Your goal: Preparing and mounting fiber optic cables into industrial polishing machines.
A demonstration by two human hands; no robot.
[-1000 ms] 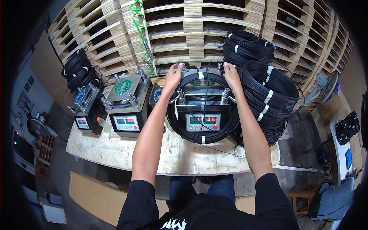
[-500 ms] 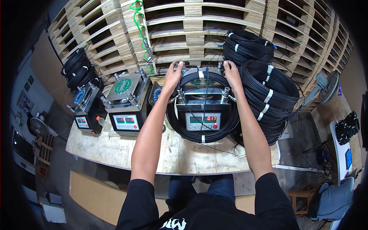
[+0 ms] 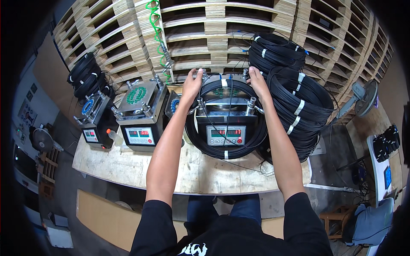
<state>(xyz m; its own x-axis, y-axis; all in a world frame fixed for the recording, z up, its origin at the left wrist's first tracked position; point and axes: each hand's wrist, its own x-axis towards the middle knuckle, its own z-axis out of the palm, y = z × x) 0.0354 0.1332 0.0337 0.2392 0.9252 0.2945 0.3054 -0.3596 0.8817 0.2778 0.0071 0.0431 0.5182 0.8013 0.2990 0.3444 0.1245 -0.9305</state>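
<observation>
A polishing machine [image 3: 226,120] with a lit red display stands before me, a metal clamp post at each corner of its top. A coil of thin black cable [image 3: 226,152], tied with white bands, hangs in front and encircles the display. My left hand [image 3: 193,84] is closed at the far left clamp post [image 3: 204,74], thumb against it. At the far right clamp post [image 3: 246,74] my right hand [image 3: 259,83] is closed likewise. The outer fingers of both hands are partly hidden. Cable strands run up over the machine's top.
Two similar machines, a middle one [image 3: 141,121] and a smaller one [image 3: 95,123], stand to the left beside a small bottle [image 3: 112,134]. Tall stacks of black cable coils [image 3: 294,106] crowd my right. Wooden pallets [image 3: 222,25] rise behind; a green spiral hose [image 3: 154,21] hangs there.
Both hands keep their places at the far clamp posts. The red digits on the displays of the near and middle machines have changed.
</observation>
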